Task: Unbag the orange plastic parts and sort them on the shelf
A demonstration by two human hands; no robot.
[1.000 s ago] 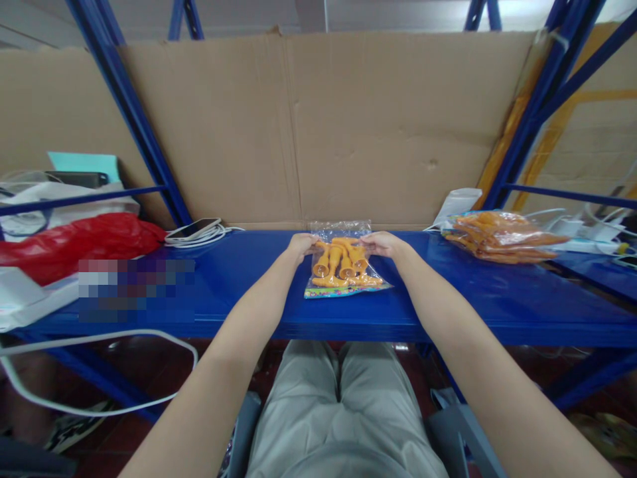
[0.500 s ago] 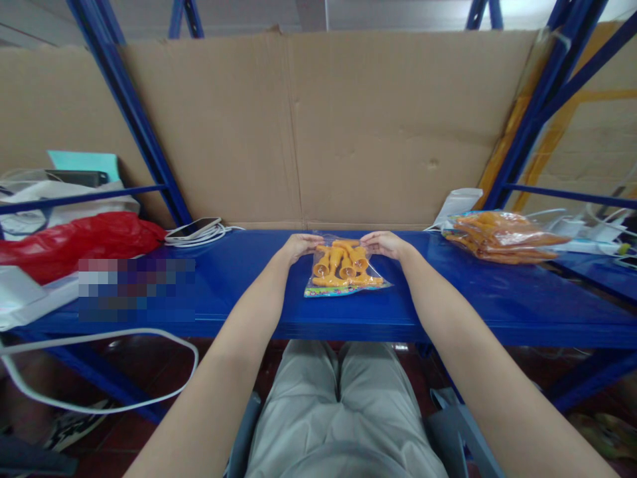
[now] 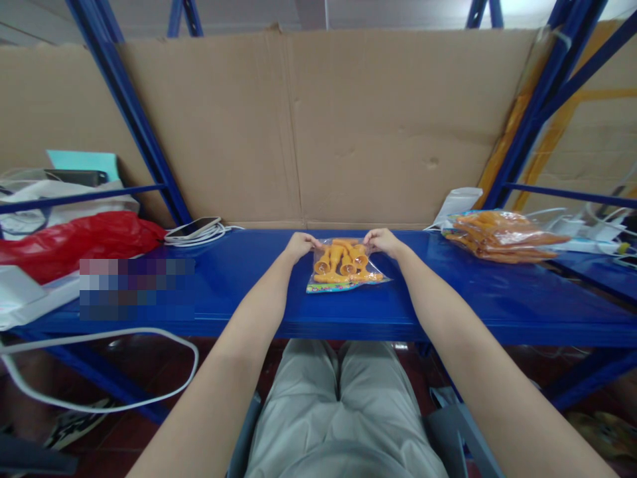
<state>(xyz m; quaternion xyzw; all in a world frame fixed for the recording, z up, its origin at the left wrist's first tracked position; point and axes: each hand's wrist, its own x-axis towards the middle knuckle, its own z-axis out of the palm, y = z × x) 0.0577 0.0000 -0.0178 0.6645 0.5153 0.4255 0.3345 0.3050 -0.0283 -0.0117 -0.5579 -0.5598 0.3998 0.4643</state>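
Several orange pieces, some with flared round ends, show through a clear bag that lies flat on the blue worktop, midway along it and nearer the far edge than the near one. A coloured strip runs along the side of the bag that faces the near edge.

The left hand pinches the far left corner of the bag between thumb and fingers; the right hand pinches the far right corner the same way. Both forearms reach in over the near edge, and grey trousers show below it.

Toward the left end, by the far edge, a phone rests on a coiled white cable. Farther left lies red plastic, with a white box closer to the near left corner. A white loop hangs out past the near edge on that side.

Toward the right end, near the far edge, more bagged orange pieces lie stacked, with white plugs beyond. Cardboard stands along the far edge.
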